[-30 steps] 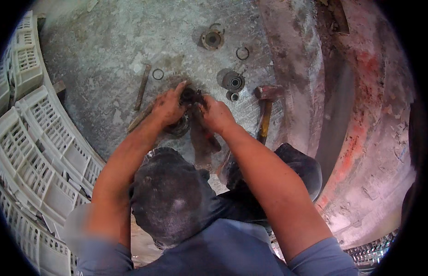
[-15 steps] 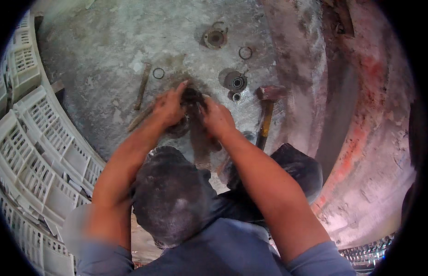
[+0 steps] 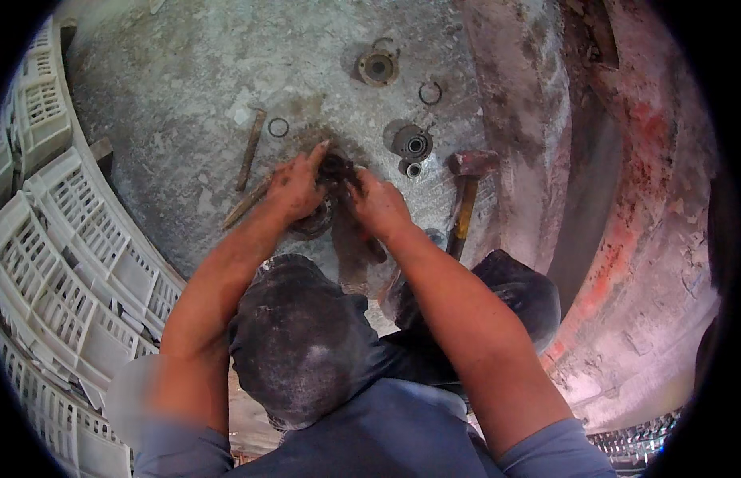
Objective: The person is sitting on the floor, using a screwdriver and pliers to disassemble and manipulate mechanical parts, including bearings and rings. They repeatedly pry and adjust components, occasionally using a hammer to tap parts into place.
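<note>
My left hand and my right hand both grip a small dark greasy metal part held between them just above the concrete floor. Under my left hand lies a round dark metal housing, partly hidden. My fingers cover most of the greasy part, so its shape is unclear. My knees in dark dusty trousers fill the lower middle of the view.
A hammer with a wooden handle lies right of my right hand. Two rusty rods lie to the left, with a small ring. Bearings, a round flange and a snap ring lie beyond. White plastic crates stack along the left.
Both hands stay on the dark part and have shifted slightly together; the fingers have turned a little around it. Nothing else on the floor has moved.
</note>
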The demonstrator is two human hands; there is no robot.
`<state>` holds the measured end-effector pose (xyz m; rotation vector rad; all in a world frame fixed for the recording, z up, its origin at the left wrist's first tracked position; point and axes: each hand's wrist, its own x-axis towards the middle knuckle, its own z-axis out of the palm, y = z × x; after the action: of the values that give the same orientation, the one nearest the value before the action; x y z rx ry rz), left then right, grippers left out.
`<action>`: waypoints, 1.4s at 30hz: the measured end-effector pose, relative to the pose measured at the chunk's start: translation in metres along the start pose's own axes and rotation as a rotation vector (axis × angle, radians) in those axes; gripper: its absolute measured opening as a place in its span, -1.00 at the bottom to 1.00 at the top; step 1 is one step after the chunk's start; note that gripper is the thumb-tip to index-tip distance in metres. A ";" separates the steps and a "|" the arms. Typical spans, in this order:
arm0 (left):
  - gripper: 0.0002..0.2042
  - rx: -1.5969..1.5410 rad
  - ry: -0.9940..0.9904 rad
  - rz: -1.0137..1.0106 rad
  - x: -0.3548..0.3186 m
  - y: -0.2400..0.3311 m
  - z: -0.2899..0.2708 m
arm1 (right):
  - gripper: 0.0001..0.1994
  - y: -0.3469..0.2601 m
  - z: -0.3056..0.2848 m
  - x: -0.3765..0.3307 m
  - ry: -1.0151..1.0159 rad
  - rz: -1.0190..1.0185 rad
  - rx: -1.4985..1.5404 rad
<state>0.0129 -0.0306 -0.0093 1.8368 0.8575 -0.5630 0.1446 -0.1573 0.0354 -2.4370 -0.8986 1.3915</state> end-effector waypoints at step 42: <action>-0.28 0.038 0.107 0.062 -0.003 -0.004 0.014 | -0.72 0.029 0.061 -0.006 0.383 -0.156 -0.034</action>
<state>0.0079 -0.0432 -0.0146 1.9356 0.8628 -0.4478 0.1035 -0.1912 -0.0062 -2.4736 -0.9919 0.8230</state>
